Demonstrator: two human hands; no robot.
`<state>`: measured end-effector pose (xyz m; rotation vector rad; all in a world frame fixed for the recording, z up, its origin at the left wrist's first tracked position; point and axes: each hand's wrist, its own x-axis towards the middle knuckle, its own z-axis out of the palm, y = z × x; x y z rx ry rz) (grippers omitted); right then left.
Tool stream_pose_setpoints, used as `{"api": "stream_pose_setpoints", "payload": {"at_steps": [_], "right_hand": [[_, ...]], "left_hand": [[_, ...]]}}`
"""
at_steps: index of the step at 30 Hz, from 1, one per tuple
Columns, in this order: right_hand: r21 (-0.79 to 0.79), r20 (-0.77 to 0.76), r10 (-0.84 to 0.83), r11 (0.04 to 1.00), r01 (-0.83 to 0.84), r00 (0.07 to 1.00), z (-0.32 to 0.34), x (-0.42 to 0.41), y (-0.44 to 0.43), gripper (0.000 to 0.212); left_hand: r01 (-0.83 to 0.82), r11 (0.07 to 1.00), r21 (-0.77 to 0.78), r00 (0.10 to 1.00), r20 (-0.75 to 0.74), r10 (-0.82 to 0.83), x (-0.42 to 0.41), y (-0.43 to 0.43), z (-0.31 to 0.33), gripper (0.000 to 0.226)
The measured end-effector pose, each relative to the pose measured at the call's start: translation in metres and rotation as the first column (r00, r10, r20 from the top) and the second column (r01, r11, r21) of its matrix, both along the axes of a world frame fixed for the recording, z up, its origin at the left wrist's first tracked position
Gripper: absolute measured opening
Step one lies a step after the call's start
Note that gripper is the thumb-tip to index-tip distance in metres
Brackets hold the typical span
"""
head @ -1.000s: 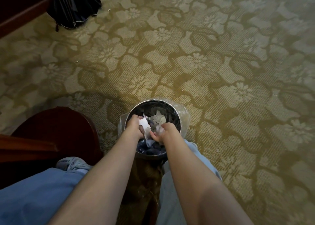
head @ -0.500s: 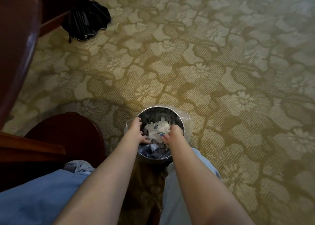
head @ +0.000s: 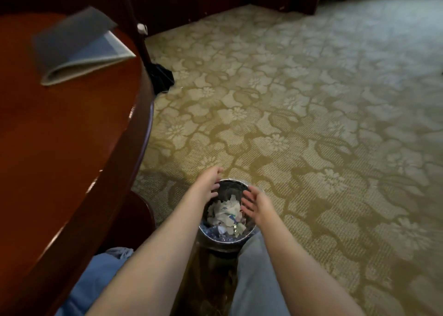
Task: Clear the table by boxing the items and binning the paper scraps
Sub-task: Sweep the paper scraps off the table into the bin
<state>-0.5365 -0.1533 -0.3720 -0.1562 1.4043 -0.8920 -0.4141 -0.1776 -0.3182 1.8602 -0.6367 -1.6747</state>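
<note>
A round metal bin [head: 230, 240] with a clear liner stands on the carpet between my knees. White and blue paper scraps [head: 224, 214] lie piled inside it. My left hand [head: 208, 181] hovers over the bin's left rim with relaxed fingers and holds nothing. Over the right rim is my right hand [head: 254, 202], fingers spread, also holding nothing. Both hands are just above the scraps, apart from them.
A dark red wooden table [head: 60, 136] fills the left side, with a folded grey-blue booklet [head: 79, 46] near its far edge. A black bag [head: 161, 76] lies on the patterned carpet by a table leg. Open carpet stretches to the right.
The paper scraps left my hands and now lie in the bin. Both hands have opened and lifted slightly. My head rose, bringing the table top and booklet into view.
</note>
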Motion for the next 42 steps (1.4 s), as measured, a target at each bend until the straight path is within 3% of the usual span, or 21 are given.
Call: {"api": "stream_pose_setpoints", "payload": {"at_steps": [9, 14, 19, 23, 29, 32, 34, 36, 38, 40, 42], "right_hand": [[-0.275, 0.016, -0.052, 0.960, 0.054, 0.999, 0.114, -0.019, 0.004, 0.037], [-0.408, 0.066, -0.067, 0.909, 0.088, 0.996, 0.167, -0.008, 0.008, 0.036], [-0.538, 0.098, -0.036, 0.839, 0.083, 0.995, 0.222, 0.018, 0.006, 0.023], [-0.634, 0.044, 0.050, 0.773, -0.011, 0.998, 0.261, 0.057, 0.012, 0.022], [-0.700, -0.185, 0.274, 0.637, -0.322, 0.944, 0.290, 0.141, 0.029, 0.029], [-0.657, -0.355, 0.421, 0.522, -0.543, 0.835, 0.289, 0.183, 0.042, 0.029], [-0.581, -0.582, 0.445, 0.359, -0.731, 0.681, 0.281, 0.208, 0.046, 0.029], [-0.459, -0.782, 0.365, 0.209, -0.863, 0.504, 0.275, 0.231, 0.051, 0.031], [-0.362, -0.875, 0.313, 0.080, -0.929, 0.368, 0.273, 0.252, 0.059, 0.038], [-0.217, -0.957, 0.207, -0.042, -0.975, 0.204, 0.269, 0.271, 0.066, 0.045], [-0.059, -0.997, 0.058, -0.089, -0.994, 0.054, 0.263, 0.287, 0.072, 0.049]], "left_hand": [[0.007, 0.969, -0.247, 0.998, -0.066, -0.024, -0.015, 0.020, 0.113, 0.031], [0.037, 0.915, -0.401, 0.995, -0.074, -0.073, -0.012, 0.028, 0.176, 0.018], [0.047, 0.847, -0.530, 0.994, -0.057, -0.091, 0.016, 0.041, 0.227, 0.018], [0.011, 0.801, -0.599, 1.000, -0.010, -0.021, 0.060, 0.053, 0.250, 0.022], [-0.116, 0.724, -0.680, 0.974, 0.063, 0.215, 0.141, 0.077, 0.264, 0.017], [-0.173, 0.700, -0.693, 0.938, 0.101, 0.332, 0.183, 0.095, 0.264, 0.014], [-0.209, 0.674, -0.709, 0.894, 0.141, 0.425, 0.212, 0.106, 0.261, 0.016], [-0.218, 0.617, -0.756, 0.839, 0.178, 0.514, 0.243, 0.120, 0.258, 0.020], [-0.139, 0.561, -0.816, 0.762, 0.273, 0.587, 0.275, 0.137, 0.257, 0.021], [-0.053, 0.562, -0.826, 0.666, 0.390, 0.636, 0.308, 0.155, 0.255, 0.022], [-0.043, 0.598, -0.800, 0.564, 0.475, 0.676, 0.344, 0.174, 0.252, 0.024]]}}
